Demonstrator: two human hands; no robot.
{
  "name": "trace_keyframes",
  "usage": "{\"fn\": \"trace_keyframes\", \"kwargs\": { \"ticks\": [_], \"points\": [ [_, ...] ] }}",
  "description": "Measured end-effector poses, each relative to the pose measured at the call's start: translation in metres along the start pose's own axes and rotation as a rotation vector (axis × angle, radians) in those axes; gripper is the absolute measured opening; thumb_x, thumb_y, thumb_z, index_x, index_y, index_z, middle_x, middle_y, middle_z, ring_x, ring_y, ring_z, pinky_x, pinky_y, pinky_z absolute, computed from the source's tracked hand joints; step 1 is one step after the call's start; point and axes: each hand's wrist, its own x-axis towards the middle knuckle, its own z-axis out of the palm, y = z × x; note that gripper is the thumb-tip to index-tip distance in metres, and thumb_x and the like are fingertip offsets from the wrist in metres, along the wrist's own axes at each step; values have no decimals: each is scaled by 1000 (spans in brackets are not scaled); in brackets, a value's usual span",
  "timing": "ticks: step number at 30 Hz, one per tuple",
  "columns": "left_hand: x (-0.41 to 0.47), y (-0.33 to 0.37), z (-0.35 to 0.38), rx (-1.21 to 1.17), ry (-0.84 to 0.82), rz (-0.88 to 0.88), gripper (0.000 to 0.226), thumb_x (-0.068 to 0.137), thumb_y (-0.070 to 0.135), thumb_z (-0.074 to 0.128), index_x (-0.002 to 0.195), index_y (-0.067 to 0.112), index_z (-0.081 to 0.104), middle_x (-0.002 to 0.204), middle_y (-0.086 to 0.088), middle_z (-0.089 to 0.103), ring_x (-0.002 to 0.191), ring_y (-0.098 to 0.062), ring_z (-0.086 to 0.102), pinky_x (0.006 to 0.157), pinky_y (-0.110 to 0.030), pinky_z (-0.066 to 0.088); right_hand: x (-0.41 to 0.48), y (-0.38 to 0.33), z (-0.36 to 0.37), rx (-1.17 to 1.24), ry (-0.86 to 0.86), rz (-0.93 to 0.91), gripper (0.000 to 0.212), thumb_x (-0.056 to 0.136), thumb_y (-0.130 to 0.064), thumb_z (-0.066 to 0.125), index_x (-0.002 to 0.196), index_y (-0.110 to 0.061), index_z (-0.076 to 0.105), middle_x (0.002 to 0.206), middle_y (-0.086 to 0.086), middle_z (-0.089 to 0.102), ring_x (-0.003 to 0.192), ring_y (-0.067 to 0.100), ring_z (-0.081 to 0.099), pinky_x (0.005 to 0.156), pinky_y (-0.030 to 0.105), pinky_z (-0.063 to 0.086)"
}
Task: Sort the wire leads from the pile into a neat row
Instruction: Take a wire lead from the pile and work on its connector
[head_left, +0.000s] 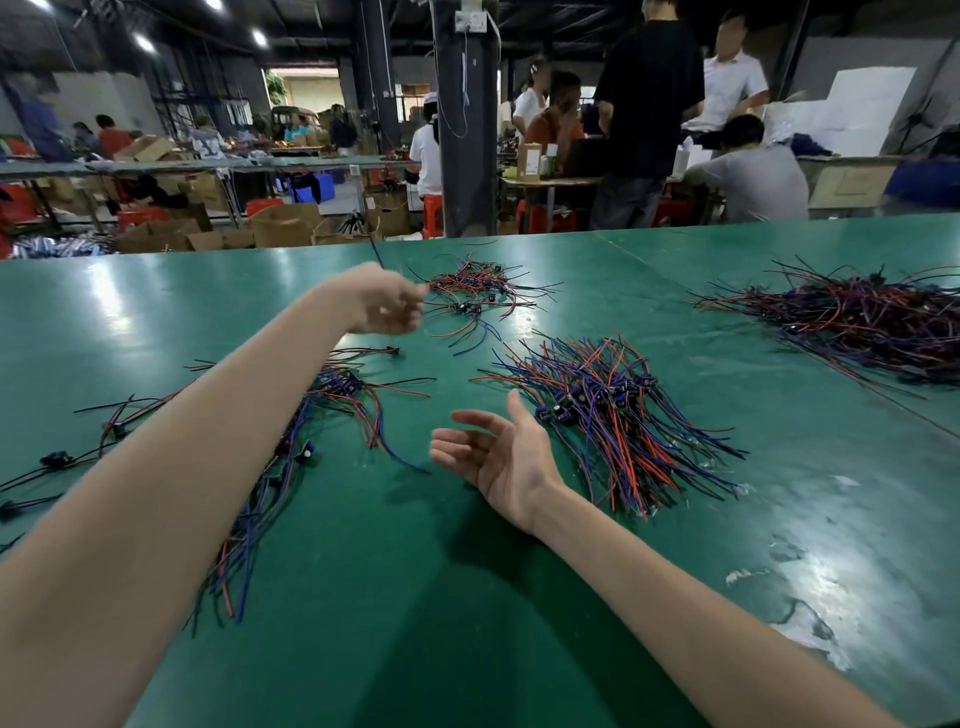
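On the green table (395, 597), my left hand (387, 304) reaches out, blurred by motion, next to a small loose pile of red, blue and black wire leads (478, 291). Its fingers curl, and a thin dark wire lead (375, 252) sticks up into the air from it. My right hand (498, 457) hovers palm up with relaxed fingers and holds nothing. It is just left of a roughly aligned bundle of leads (613, 415) with small blue connectors. More leads (311, 410) lie spread under my left forearm.
A large tangled heap of leads (857, 322) lies at the far right of the table. Stray leads (57, 460) trail toward the left edge. Beyond the table's far edge are a dark pillar (465, 130), cardboard boxes, stools and several people at other benches.
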Motion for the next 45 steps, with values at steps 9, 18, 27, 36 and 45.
{"fn": "trace_keyframes", "kwargs": {
  "ticks": [9, 18, 27, 36, 45],
  "points": [
    [24, -56, -13, 650, 148, -22, 23, 90, 17, 65, 98, -3, 55, 89, -16, 50, 62, -22, 52, 57, -28, 48, 1, 4, 4, -244, -61, -29, 62, 99, -54, 25, 99, 0, 55, 84, 22, 62, 65, 26, 64, 64, 34, 57],
    [-1, -124, -13, 899, 248, 12, 45, 79, 41, 71, 59, 8, 49, 63, -13, 59, 65, -27, 60, 59, -31, 46, -3, 6, 6, -327, -58, -69, 57, 101, -46, 29, 90, 1, 59, 79, 21, 63, 66, 26, 63, 64, 32, 56],
    [-18, -112, -6, 483, 169, -136, 20, 80, 0, 61, 61, 2, 54, 44, -6, 53, 37, -16, 47, 39, -16, 33, 2, 8, -1, -423, 65, -230, 45, 102, -33, 38, 84, 0, 62, 70, 14, 65, 56, 20, 61, 55, 26, 51],
    [-84, -105, 11, 343, -394, -137, 27, 87, 13, 63, 60, 10, 60, 52, 2, 53, 42, -6, 43, 40, -13, 33, 8, 13, -4, -713, 206, -338, 14, 91, -1, 50, 83, -8, 59, 72, 9, 62, 53, 14, 57, 49, 22, 47],
    [-96, -112, 37, 493, -409, -8, 24, 93, 23, 59, 72, 14, 65, 65, 4, 68, 49, -3, 51, 43, -12, 35, 3, 23, -1, -1581, 141, -499, 31, 81, -16, 68, 110, -7, 61, 102, 11, 63, 95, 26, 57, 84, 34, 45]
  ]
}}
